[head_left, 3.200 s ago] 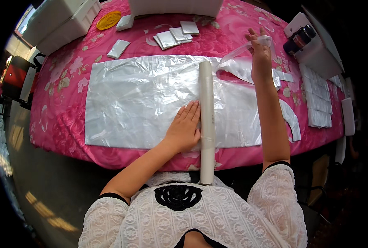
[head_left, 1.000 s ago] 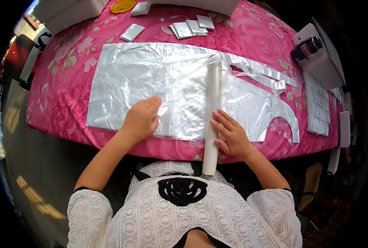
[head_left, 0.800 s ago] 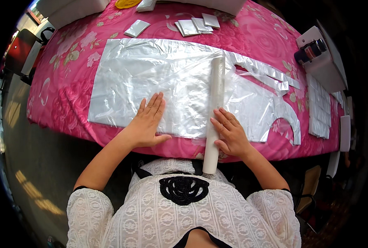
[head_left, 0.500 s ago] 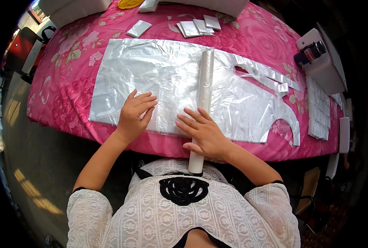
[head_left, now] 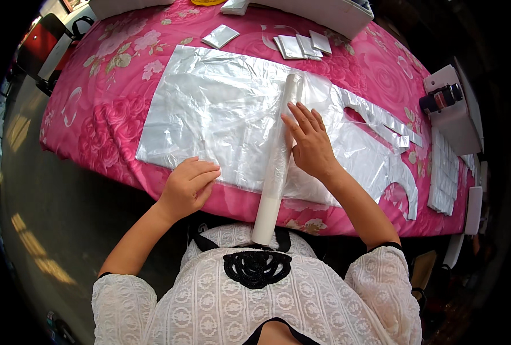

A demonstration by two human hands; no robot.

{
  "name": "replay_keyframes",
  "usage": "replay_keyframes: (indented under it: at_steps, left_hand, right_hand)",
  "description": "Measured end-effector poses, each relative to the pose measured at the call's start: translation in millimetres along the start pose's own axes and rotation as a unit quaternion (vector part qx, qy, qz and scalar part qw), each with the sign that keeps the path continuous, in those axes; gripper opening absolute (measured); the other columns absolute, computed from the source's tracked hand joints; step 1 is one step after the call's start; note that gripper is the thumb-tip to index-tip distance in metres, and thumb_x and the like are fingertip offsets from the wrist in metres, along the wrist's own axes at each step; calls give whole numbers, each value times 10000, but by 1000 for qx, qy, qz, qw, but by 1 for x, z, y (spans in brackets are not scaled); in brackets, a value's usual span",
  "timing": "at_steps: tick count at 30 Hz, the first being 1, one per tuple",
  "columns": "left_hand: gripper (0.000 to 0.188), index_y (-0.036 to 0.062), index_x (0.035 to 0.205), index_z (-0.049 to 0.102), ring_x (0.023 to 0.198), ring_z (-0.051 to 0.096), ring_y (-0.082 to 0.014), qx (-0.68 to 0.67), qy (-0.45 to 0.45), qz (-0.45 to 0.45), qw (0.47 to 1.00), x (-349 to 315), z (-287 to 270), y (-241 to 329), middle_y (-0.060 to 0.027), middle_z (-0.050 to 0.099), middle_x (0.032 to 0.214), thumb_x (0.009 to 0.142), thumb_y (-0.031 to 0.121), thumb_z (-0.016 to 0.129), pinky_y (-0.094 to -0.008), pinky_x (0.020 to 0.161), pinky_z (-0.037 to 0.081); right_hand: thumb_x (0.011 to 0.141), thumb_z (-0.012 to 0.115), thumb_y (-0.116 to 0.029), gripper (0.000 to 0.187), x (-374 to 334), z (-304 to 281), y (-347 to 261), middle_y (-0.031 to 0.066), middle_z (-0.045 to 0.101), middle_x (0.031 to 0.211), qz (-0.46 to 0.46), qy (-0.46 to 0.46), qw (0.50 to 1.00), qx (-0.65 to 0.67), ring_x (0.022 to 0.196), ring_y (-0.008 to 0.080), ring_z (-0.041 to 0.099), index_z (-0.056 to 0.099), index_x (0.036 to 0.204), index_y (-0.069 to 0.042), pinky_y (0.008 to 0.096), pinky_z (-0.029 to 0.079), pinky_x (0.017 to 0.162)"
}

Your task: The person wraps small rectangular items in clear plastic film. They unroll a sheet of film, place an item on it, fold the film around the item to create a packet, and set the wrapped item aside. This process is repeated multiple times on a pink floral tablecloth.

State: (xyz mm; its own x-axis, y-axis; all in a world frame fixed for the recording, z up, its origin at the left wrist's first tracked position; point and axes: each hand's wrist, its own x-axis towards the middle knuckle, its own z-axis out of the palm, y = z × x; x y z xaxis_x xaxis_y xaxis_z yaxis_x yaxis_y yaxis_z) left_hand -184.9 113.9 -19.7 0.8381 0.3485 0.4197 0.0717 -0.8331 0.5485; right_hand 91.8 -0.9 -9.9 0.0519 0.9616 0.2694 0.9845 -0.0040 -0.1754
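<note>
A thin clear plastic sheet (head_left: 215, 98) lies spread on the table, its right part ending in curved cut-outs and strap-like strips. Across it, roughly front to back, lies a long white tube (head_left: 264, 221), with clear film around its upper length. The tube's near end sticks out past the table edge toward my lap. My right hand (head_left: 311, 144) rests on the tube's far half, fingers outstretched and not wrapped around it. At the sheet's front edge, my left hand (head_left: 189, 185) is palm down with fingers extended and slightly bent, holding nothing that I can see.
A pink flowered cloth (head_left: 109, 103) covers the table. Flat folded plastic packets (head_left: 292, 47) lie at the back, with another single packet (head_left: 220, 36). White boxes (head_left: 324, 11) stand behind. To the right are a dark bottle (head_left: 441, 99) and a stack of packets (head_left: 442, 172).
My right hand has moved farther away along the tube, from its near part to its far half. My left hand has shifted down to the sheet's front edge. The tube leans slightly more.
</note>
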Motion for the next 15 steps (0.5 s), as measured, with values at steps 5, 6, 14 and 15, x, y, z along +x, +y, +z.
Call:
replay_keyframes:
  at_steps: [5,6,14,15]
  left_hand:
    - [340,46,1051,596,1097,530,-249,-44,-78,127,988,24,39,24,-94,577,1139,726,128,652,-407,954,400]
    - [373,44,1080,581,1141,499,-254,-52,-106,148,982,32,46,31,-102,550,1184,734,165,651,-408,973,382]
    - [573,28,1212,491,1322,274,-282,6,-225,164,960,59,78,53,-127,366,1377,780,397,572,-438,1068,234]
    - [580,28,1217,487,1324,270,-284,11,-224,161,961,58,78,54,-127,364,1378,786,410,558,-442,1069,229]
  right_hand:
    - [686,569,24,659,9,14,36,114,488,1217,111,37,989,-95,1167,247,426,398,1315,-69,421,184,1083]
    - [700,584,2,616,10,9,43,105,548,1112,109,18,991,-76,1068,234,492,428,1292,-65,417,205,1074]
    - [868,535,-92,144,41,-33,35,24,625,689,56,231,967,88,695,179,580,639,966,-74,404,295,1014]
    - [880,523,-96,145,45,-40,35,24,632,701,68,254,957,126,695,174,582,636,968,-74,403,291,1015]
